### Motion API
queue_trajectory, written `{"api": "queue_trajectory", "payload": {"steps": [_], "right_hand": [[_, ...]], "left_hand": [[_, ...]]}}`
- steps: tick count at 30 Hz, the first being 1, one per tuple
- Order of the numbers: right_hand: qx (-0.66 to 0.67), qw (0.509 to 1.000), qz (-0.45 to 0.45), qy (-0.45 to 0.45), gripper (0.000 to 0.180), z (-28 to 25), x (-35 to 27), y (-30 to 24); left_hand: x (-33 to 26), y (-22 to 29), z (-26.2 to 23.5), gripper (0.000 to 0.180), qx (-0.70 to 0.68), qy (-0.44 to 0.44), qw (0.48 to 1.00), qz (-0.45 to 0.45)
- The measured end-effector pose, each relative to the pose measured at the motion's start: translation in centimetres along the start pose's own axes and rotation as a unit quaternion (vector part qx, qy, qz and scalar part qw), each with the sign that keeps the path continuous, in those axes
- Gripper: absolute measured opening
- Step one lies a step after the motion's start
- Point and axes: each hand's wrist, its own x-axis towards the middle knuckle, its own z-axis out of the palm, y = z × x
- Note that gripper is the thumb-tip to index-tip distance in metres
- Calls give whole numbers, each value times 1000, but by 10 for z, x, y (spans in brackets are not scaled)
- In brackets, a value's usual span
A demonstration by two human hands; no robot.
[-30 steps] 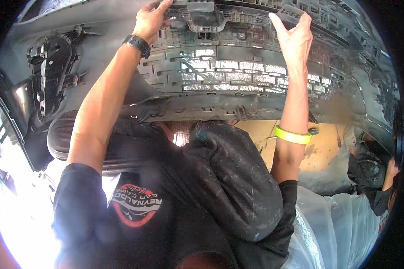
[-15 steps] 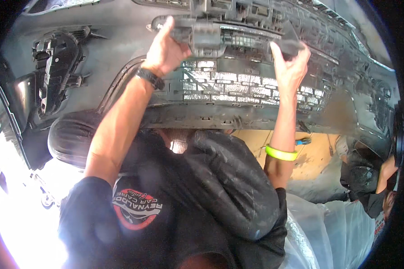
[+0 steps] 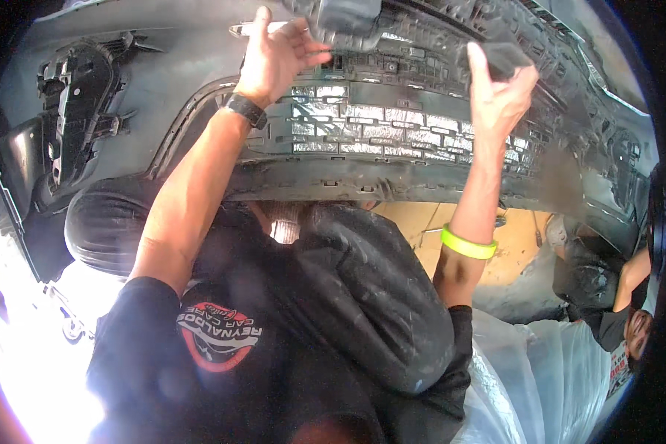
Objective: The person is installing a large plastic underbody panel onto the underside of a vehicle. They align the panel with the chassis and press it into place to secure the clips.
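A long black plastic car part (image 3: 351,13) with a box-shaped housing spans the top, before the inner side of a large dark bumper (image 3: 325,177). My left hand (image 3: 274,63), wearing a dark wristwatch, is at its left end. The thumb points up, the fingers are spread, and the palm shows. My right hand (image 3: 502,100), with a yellow-green wristband, has thumb and fingers closed around a dark block-like section (image 3: 505,58) at the right. Whether that section is one piece with the housing is hard to tell through the blur. Below lies a slatted grille (image 3: 385,126).
A black bracket (image 3: 74,111) sits on the bumper's left side. My bent knee (image 3: 385,296) is beneath the lower edge. Another person (image 3: 599,281) crouches at the right, near clear plastic sheeting (image 3: 525,355). A tan board (image 3: 422,229) lies on the floor.
The black part has shifted upward against the grille. My left hand has risen slightly and its fingers have spread. My right hand has moved right and a little up with the dark section.
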Motion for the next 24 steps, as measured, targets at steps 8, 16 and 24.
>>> {"api": "queue_trajectory", "payload": {"steps": [8, 16, 24], "right_hand": [[-71, 995, -27, 60, 59, -3, 30, -21], [-19, 1000, -9, 13, 61, -1, 16, -12], [-9, 999, -45, -18, 73, 9, 7, 9]], "left_hand": [[4, -43, 11, 74, 737, 99, 650, 157], [13, -71, 2, 58, 661, 161, 698, 222], [-9, -50, -15, 50, 536, 110, 820, 168]]}}
